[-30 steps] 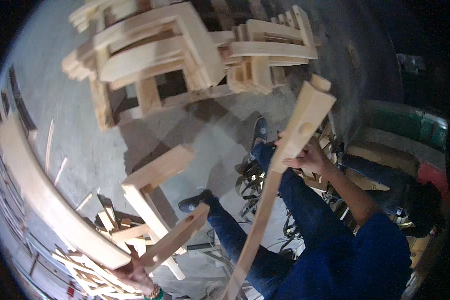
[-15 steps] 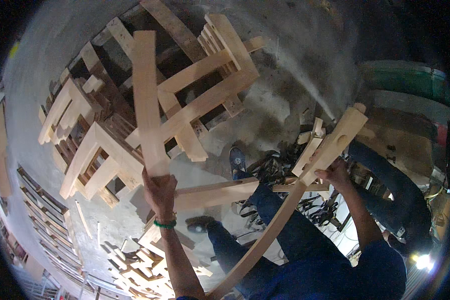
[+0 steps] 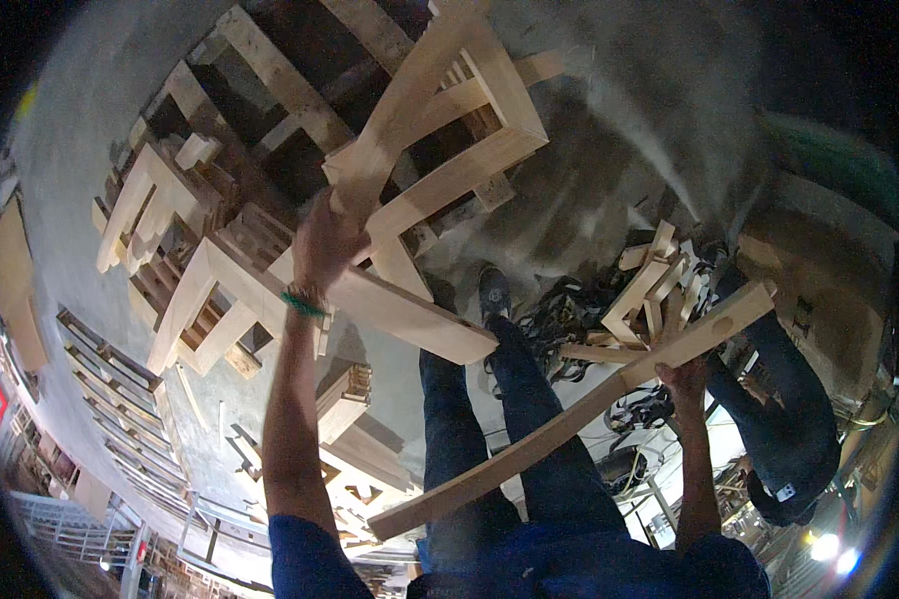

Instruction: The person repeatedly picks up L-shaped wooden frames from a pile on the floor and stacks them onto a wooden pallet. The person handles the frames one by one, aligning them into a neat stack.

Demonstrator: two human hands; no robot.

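My left hand (image 3: 330, 245) is closed on an angled wooden frame piece (image 3: 410, 314) at its corner. One limb of the piece points away over a stack of frames, and the other reaches right toward my legs. At the right, my right hand (image 3: 684, 384) grips a long, slightly curved wooden rail (image 3: 559, 429) near its far end. A round recess shows in the wide part of the rail. Its narrow end slopes down to the near left, across my legs. The two held pieces are apart.
Joined wooden frames (image 3: 469, 190) lie on a pallet (image 3: 280, 70) ahead, with more frames (image 3: 205, 290) at the left. Small frames (image 3: 649, 290) and tangled dark straps (image 3: 559, 319) cover floor beyond my feet. Another person (image 3: 789, 399) in dark clothes is close at the right.
My left hand has moved away from me, and its frame piece has turned clockwise. The rail in my right hand has swung flatter, its far end moving right and nearer. My legs have shifted.
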